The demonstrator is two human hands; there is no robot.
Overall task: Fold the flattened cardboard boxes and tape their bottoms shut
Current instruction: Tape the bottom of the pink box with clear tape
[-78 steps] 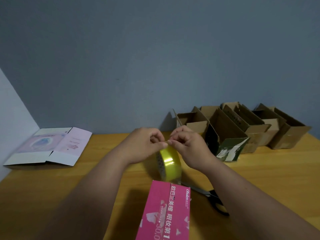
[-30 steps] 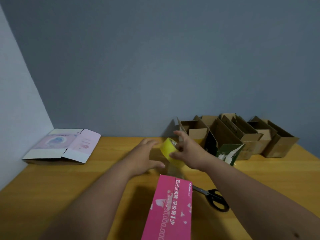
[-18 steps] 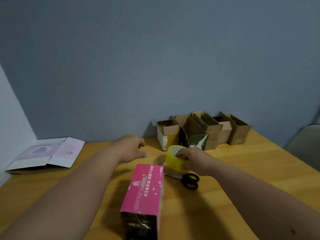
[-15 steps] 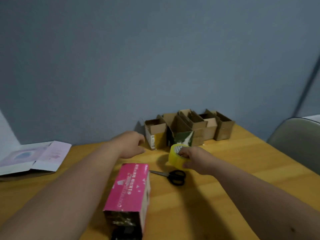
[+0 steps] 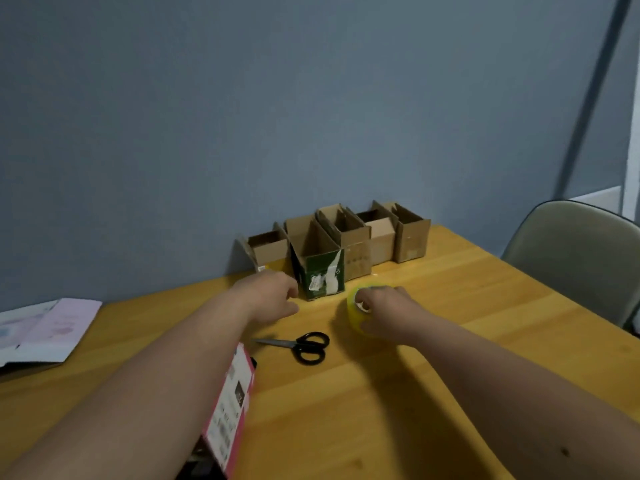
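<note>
Right hand [image 5: 384,315] clamped on yellow tape [image 5: 356,311], roll resting on bench [image 5: 450,306] just right of scissors [image 5: 301,345]. Left hand [image 5: 273,296] loosely curled, holding nothing, hovering near green box [image 5: 323,275]. Row of folded boxes [image 5: 363,237] against wall. Pink box [image 5: 232,410] under left forearm. Flat box [image 5: 45,329] at far left.

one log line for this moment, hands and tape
right hand: grips tape roll on table | left hand: holds nothing | scissors: lying between the arms | pink box: by left forearm
</note>
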